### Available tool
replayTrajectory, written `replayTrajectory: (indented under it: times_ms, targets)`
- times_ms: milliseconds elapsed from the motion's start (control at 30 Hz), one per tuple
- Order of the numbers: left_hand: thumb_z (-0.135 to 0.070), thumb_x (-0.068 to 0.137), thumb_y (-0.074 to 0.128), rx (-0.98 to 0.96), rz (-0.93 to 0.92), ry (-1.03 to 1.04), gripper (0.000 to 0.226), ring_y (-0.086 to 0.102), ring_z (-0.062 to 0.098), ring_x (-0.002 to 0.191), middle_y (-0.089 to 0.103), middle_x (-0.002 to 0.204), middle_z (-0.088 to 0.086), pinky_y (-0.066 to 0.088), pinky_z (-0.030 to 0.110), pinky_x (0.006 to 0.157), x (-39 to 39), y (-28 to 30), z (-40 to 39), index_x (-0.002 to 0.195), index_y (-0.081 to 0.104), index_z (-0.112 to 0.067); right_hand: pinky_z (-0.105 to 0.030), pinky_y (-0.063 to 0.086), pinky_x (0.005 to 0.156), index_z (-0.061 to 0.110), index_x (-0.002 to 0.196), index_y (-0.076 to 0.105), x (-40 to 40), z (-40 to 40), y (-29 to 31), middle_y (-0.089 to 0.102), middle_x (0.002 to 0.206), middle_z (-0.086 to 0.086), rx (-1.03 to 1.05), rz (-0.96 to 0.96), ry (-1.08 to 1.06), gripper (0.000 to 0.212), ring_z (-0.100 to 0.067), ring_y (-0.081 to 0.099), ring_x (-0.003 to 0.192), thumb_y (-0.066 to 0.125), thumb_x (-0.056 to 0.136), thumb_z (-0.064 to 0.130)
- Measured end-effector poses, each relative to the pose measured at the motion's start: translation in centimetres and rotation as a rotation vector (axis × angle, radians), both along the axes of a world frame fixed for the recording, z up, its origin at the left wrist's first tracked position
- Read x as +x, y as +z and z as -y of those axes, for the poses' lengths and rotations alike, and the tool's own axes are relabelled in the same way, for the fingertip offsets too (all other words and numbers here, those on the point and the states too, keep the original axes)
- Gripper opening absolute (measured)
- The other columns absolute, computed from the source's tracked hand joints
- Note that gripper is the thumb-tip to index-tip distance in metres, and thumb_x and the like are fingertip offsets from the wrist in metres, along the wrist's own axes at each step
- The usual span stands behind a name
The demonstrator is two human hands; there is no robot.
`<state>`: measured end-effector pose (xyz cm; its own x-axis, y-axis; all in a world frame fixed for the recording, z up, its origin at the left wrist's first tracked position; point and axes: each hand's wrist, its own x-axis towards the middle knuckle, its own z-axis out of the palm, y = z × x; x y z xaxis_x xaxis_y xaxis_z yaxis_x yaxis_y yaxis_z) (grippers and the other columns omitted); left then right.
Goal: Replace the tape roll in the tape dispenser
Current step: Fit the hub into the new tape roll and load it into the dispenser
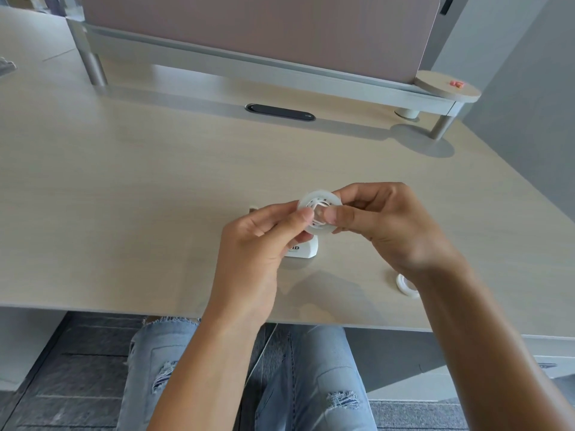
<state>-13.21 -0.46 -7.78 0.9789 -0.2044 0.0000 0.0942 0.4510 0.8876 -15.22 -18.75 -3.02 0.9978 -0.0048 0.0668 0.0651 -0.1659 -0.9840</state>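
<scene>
A white tape roll with a spoked white hub in its middle is held up above the desk between both hands. My left hand pinches its left rim with thumb and fingers. My right hand grips its right side, thumb pressed on the hub. Below the roll, the white tape dispenser stands on the desk, mostly hidden behind my left hand. A second small white ring, partly covered by my right wrist, lies on the desk at the right.
The light wooden desk has a black oval cable slot at the back. Behind it stands a raised shelf on legs under a pink partition. A round wooden disc sits at the back right.
</scene>
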Motion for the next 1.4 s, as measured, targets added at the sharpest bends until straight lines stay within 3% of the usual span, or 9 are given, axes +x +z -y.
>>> replayTrajectory:
  times_ms: [200,367,433,533,633,733,933,1167,1400]
  targets:
    - [-0.017,0.074,0.078,-0.124,-0.05,-0.059,0.031,0.072,0.027,0.097,0.077,0.109,0.031,0.059,0.036,0.092,0.1,0.2,0.0,0.097,0.08,0.003,-0.039,0.055,0.084,0.01,0.086,0.084,0.0,0.0,0.2,0.083,0.09,-0.014,0.062,0.001,0.033,0.031,-0.028,0.072,0.086,0.089,0.062,0.029]
    - [-0.018,0.078,0.079,-0.124,-0.061,-0.059,0.028,0.073,0.028,0.1,0.081,0.101,0.018,0.061,0.035,0.091,-0.1,-0.2,0.1,0.1,0.081,0.001,-0.036,0.055,0.081,0.012,0.085,0.084,0.1,0.1,-0.1,0.083,0.091,-0.013,0.053,0.007,0.03,0.029,-0.026,0.072,0.086,0.09,0.063,0.03]
    - [-0.019,0.087,0.08,0.042,0.007,0.056,0.022,0.078,0.027,0.1,0.083,0.102,0.014,0.06,0.038,0.096,-0.5,-0.1,0.2,0.104,0.082,-0.006,-0.031,0.056,0.08,0.008,0.09,0.083,0.3,0.0,-0.4,0.083,0.093,-0.013,-0.004,0.023,-0.005,0.026,-0.023,0.071,0.085,0.089,0.071,0.024]
    - [-0.02,0.093,0.076,0.351,0.167,0.339,0.026,0.076,0.006,0.095,0.08,0.102,-0.002,0.056,0.018,0.086,-1.2,-0.6,0.4,0.118,0.077,-0.012,-0.025,0.06,0.079,0.008,0.093,0.081,1.0,-0.1,-1.1,0.084,0.09,-0.002,-0.125,0.09,-0.161,0.017,-0.016,0.078,0.082,0.088,0.08,0.017]
    - [-0.018,0.094,0.071,0.559,0.365,0.607,0.026,0.07,0.019,0.097,0.072,0.106,0.001,0.054,0.024,0.087,-1.7,-2.1,0.1,0.119,0.073,-0.01,-0.031,0.063,0.082,0.015,0.093,0.081,1.9,0.1,-1.9,0.083,0.091,0.0,-0.312,0.139,-0.23,0.017,-0.021,0.079,0.087,0.089,0.081,0.024]
    - [-0.012,0.09,0.074,0.752,0.447,0.724,0.029,0.058,0.027,0.103,0.067,0.112,0.006,0.043,0.018,0.091,-1.6,-3.4,-0.1,0.119,0.072,-0.008,-0.022,0.056,0.072,0.016,0.093,0.081,2.4,0.0,-2.2,0.081,0.088,0.004,-0.414,0.148,-0.183,0.015,-0.011,0.073,0.076,0.089,0.082,0.022]
    - [-0.014,0.085,0.081,0.861,0.433,0.624,0.05,0.053,0.029,0.12,0.062,0.128,0.011,0.035,0.02,0.102,-1.1,-4.4,0.2,0.131,0.062,-0.007,-0.039,0.059,0.08,0.026,0.094,0.082,2.5,-0.7,-2.5,0.081,0.087,0.008,-0.558,0.159,-0.122,0.014,-0.012,0.073,0.078,0.088,0.082,0.028]
    - [-0.02,0.082,0.082,0.917,0.383,0.544,0.06,0.058,0.026,0.125,0.061,0.134,0.005,0.039,0.022,0.099,-0.9,-4.4,0.1,0.136,0.058,-0.012,-0.011,0.049,0.068,0.025,0.093,0.082,2.8,-1.0,-1.7,0.077,0.085,0.012,-0.749,0.18,-0.077,0.014,-0.003,0.071,0.081,0.088,0.081,0.024]
    - [-0.026,0.08,0.084,0.985,0.382,0.522,0.065,0.062,0.028,0.121,0.062,0.134,0.005,0.048,0.034,0.093,-0.9,-4.4,0.1,0.138,0.057,-0.013,-0.024,0.058,0.074,0.027,0.091,0.084,3.8,-1.1,-0.2,0.078,0.082,0.009,-0.795,0.068,0.004,0.014,-0.008,0.072,0.077,0.09,0.078,0.03]
